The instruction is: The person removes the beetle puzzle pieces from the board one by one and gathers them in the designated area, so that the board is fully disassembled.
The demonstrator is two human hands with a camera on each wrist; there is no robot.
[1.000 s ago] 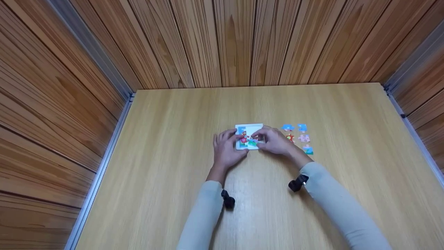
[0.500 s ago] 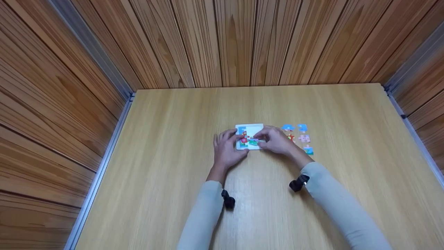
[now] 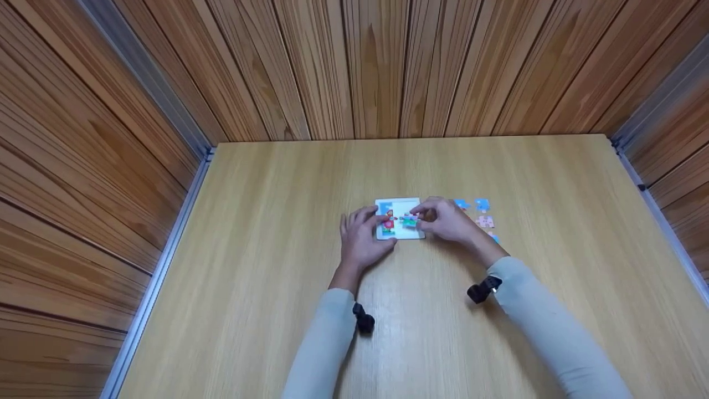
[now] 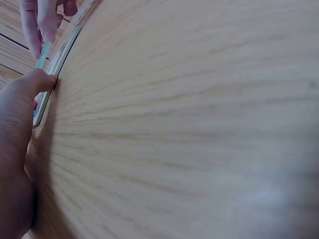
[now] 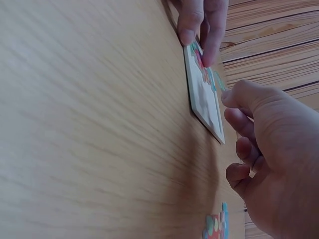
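Puzzle tray (image 3: 400, 199) with a white rim, lying flat near the middle of a pale, wood-grained tabletop (image 3: 266, 244). Planked wooden walls enclose this surface: a back wall (image 3: 376, 72) meets its straight far edge, and side walls rise beyond a left metal rail (image 3: 158, 266) and a right metal rail (image 3: 673, 235). Both rails spread apart toward the viewer. Between the tray and the far edge runs a band of plain wood; wider stretches extend from the tray to the left rail and from the loose puzzle pieces (image 3: 485, 221) to the right one. The strip between tray and loose pieces is narrow, and the right hand (image 3: 451, 221) spans it. That hand pinches a puzzle piece (image 3: 409, 221), tilted, over the tray; whether the piece touches the tray cannot be told. The left hand (image 3: 363, 241) rests at the tray's left side, fingers extended, thumb against the near edge. Between the two sleeved forearms, the tabletop continues toward the viewer, well within reach of neither rail.
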